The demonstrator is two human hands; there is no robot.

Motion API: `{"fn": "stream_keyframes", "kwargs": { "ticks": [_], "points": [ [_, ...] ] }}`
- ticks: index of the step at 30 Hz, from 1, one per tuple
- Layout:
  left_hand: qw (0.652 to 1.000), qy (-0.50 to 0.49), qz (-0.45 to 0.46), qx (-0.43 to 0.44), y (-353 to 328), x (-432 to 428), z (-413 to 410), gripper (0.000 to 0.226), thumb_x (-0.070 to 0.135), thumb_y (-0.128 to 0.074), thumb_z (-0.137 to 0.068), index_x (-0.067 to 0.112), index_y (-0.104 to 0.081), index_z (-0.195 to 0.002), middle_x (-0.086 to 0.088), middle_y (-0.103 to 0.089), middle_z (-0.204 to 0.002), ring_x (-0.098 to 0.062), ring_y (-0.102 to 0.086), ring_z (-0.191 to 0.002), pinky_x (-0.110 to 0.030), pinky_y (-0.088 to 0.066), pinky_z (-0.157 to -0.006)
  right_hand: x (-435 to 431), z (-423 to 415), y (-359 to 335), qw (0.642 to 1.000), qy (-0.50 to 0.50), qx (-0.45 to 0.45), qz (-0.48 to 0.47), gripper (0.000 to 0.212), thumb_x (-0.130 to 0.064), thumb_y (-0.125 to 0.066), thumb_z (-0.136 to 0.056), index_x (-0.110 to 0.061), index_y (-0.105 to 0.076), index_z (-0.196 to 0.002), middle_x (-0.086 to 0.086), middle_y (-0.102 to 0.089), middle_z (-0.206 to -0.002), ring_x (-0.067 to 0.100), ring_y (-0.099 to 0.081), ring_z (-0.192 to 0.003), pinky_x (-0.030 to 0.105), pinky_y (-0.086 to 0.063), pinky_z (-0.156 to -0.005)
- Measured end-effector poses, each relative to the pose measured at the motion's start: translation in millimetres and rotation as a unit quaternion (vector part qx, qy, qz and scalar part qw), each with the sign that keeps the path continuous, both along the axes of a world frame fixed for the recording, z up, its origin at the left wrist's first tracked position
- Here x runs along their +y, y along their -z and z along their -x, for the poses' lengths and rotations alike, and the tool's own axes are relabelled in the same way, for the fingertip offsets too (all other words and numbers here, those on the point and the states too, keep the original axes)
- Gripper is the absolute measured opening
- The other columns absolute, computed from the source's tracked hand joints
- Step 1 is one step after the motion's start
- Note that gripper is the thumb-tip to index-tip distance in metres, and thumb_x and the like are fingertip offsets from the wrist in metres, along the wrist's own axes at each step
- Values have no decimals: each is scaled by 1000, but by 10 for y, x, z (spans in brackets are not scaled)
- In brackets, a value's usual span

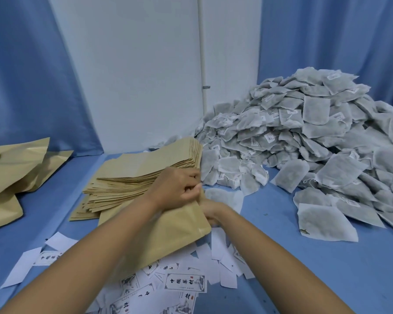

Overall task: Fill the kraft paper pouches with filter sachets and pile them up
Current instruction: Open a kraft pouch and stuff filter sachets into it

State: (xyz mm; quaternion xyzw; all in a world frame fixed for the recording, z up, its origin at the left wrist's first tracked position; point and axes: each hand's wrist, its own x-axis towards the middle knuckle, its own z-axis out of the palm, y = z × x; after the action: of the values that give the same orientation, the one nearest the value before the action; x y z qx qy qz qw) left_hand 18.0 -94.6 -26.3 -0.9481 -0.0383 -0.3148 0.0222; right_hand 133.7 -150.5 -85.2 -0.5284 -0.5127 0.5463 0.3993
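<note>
L hand [177, 189], fingers curled, pinches mouth of flat tan kraft paper pouch [179, 230]; R hand [210, 211] half hidden behind it, grip unclear.

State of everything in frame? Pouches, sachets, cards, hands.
held pouch: tilted, top edge pinched.
left hand: curled on the held pouch's top edge.
right hand: at the held pouch's mouth, fingers hidden.
flat pouch stack: fanned, lying flat.
pouch pile: far left, puffed, loosely piled.
sachet heap: loose, heaped at right.
printed cards: scattered, some face up, some blank side up.
</note>
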Motion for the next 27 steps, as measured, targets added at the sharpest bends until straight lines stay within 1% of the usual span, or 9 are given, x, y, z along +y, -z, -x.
{"fn": "stream_keyframes", "kwargs": {
  "ticks": [2,4,6,8,10,13,15,20,27],
  "points": [
    [1000,-3,-15,-16,20,37,-21,34,24,-45,-83,7,-59,-57,-1,-59,-66,-22,-54,-51,-30,-42,-47,17,-231,24,986,58,142,-69,18,1,-48,-96,-8,-62,-101,1,-71,-83,9,-69,-78,22,-54,-71],
    [1000,-7,-15,-22,58,67,-86,34,23,-46,-82,10,-52,-52,-2,-53,-55,-21,-53,-48,-27,-40,-47,30,-568,42,960,227,106,-125,16,4,-55,-90,-7,-66,-91,7,-73,-87,11,-70,-77,32,-55,-78],
    [999,-14,-31,-9,109,73,-201,35,24,-45,-80,11,-45,-48,-3,-47,-46,-21,-47,-43,-26,-36,-45,14,-896,140,918,347,-138,-130,24,-10,-70,-84,-10,-64,-107,9,-65,-113,18,-63,-100,43,-49,-93],
    [999,-13,-40,7,166,75,-336,36,24,-44,-79,11,-44,-46,-5,-45,-43,-21,-43,-41,-26,-33,-44,40,-1090,319,863,262,-433,-13,74,-38,-80,-73,-21,-46,-137,9,-40,-141,27,-38,-131,45,-34,-108],
    [999,-11,-41,11,213,104,-465,38,25,-44,-80,11,-44,-45,-4,-45,-41,-21,-42,-39,-25,-30,-44,91,-1179,490,812,206,-542,64,83,-47,-76,-73,-21,-38,-142,11,-38,-141,32,-35,-131,44,-34,-105],
    [999,-9,-32,20,284,193,-598,42,29,-42,-83,11,-46,-45,-6,-48,-42,-23,-45,-40,-27,-31,-46,164,-1214,602,838,265,-476,-23,22,-29,-60,-88,-9,-58,-97,15,-60,-107,31,-56,-99,35,-45,-75],
    [999,-8,-24,24,323,236,-644,44,30,-41,-84,10,-47,-46,-7,-50,-42,-26,-47,-40,-29,-33,-46,206,-1262,592,824,344,-435,-110,21,-25,-54,-90,-9,-50,-77,15,-58,-93,31,-54,-90,33,-37,-67],
    [1000,-6,-14,21,331,208,-714,42,28,-41,-83,10,-46,-45,-8,-49,-42,-27,-44,-39,-29,-33,-44,517,-1394,485,797,264,-541,-40,37,-6,-54,-83,-11,-44,-119,14,-46,-124,34,-46,-116,42,-34,-93],
    [999,-2,-27,33,263,115,-716,43,28,-42,-82,10,-51,-45,-8,-50,-41,-26,-42,-37,-26,-27,-46,795,-1226,581,775,238,-585,26,59,-33,-56,-87,-13,-29,-136,17,-42,-135,37,-39,-125,52,-24,-107]
  ]
}}
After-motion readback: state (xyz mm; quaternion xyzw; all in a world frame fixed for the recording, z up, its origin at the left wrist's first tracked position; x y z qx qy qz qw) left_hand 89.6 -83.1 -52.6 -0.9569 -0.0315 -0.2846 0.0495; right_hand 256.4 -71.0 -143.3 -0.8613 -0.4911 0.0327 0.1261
